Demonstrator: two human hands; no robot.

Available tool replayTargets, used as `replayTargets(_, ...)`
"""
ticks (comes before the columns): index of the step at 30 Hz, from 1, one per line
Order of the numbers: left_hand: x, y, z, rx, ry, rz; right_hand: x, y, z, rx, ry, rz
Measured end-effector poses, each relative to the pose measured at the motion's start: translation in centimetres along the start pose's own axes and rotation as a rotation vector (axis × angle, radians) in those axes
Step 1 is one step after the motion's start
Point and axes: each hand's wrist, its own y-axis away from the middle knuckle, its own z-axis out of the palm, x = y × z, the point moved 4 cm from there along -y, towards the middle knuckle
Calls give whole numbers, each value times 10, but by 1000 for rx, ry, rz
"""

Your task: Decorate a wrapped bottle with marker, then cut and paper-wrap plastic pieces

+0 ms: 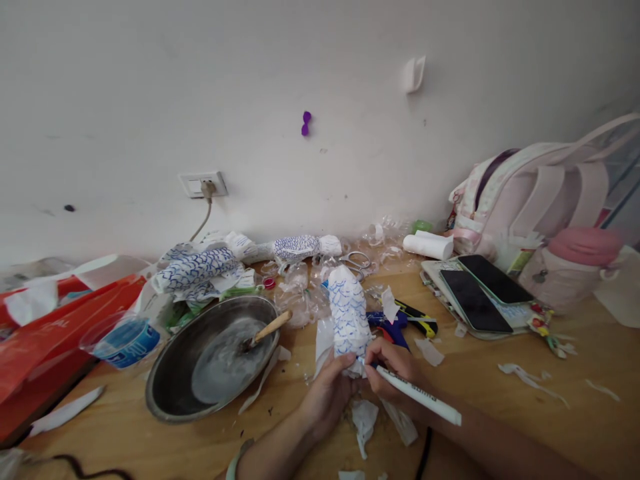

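Observation:
My left hand (330,390) grips the lower end of a white paper-covered roll (347,310), its thumb on the near side. Blue scale-like curves cover much of the roll, which points away from me. In my right hand (393,373) is a white marker (423,397), its tip at the roll's lower end and its rear end toward the lower right. Just beyond my right hand lie a blue glue gun (393,328) and a yellow-and-black cutter (423,321). Paper scraps (365,420) lie below my hands.
A metal bowl (165,393) of cloudy liquid holds a wooden-handled brush (270,328). Similar blue-patterned rolls (197,267) lie along the wall with scissors (359,260) and clear plastic pieces. At right are phones (475,300), a pink-lidded bottle (565,273) and a backpack (535,180).

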Motion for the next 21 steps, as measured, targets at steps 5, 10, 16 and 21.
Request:
replayTargets(5, 2, -1, 0, 32, 50, -23, 3, -1, 2, -48, -20, 1)
replayTargets(10, 6, 1, 6, 7, 114, -59, 5, 2, -1, -66, -37, 50)
replayTargets(16, 5, 2, 3, 0, 166, -89, 5, -3, -6, -37, -232, 202)
replayTargets(21, 4, 1, 1, -65, 171, -92, 16, -8, -4, -11, -399, 421)
